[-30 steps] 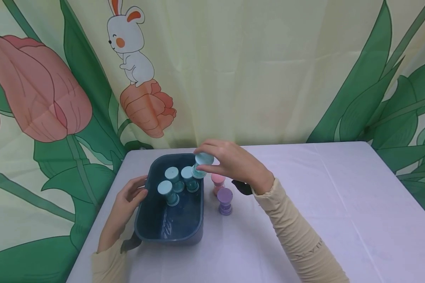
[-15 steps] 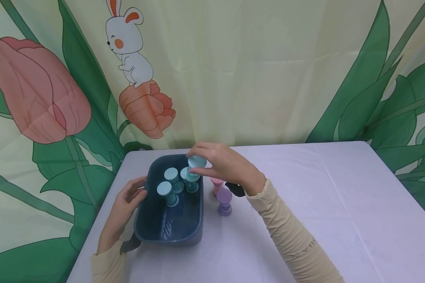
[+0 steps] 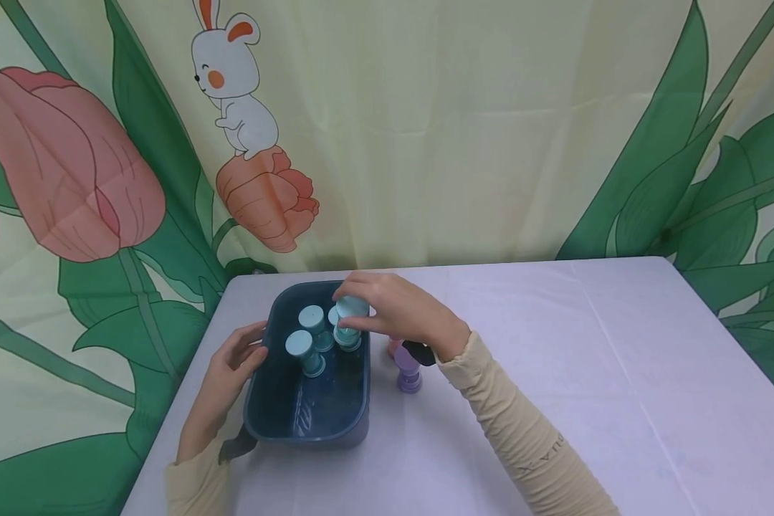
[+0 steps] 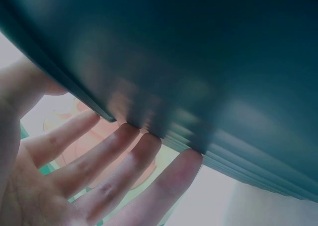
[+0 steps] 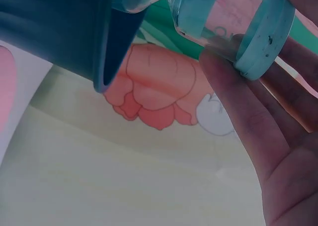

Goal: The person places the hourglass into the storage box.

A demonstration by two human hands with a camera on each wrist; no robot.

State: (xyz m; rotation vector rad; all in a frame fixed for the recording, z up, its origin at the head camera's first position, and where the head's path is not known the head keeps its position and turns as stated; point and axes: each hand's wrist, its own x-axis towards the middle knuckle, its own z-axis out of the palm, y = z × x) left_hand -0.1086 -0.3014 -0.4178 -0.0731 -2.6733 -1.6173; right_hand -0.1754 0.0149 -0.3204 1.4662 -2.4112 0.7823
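Lowered into bin [image 3: 309,423], blue hourglass [image 3: 350,319] pinched by right hand [image 3: 396,312], left hand [image 3: 222,380] flat against bin

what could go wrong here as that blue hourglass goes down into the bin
The blue hourglass in the right hand sits very close to the hourglasses standing in the bin, so it might knock one over. The right wrist passes just above the purple hourglass outside, which could tip.
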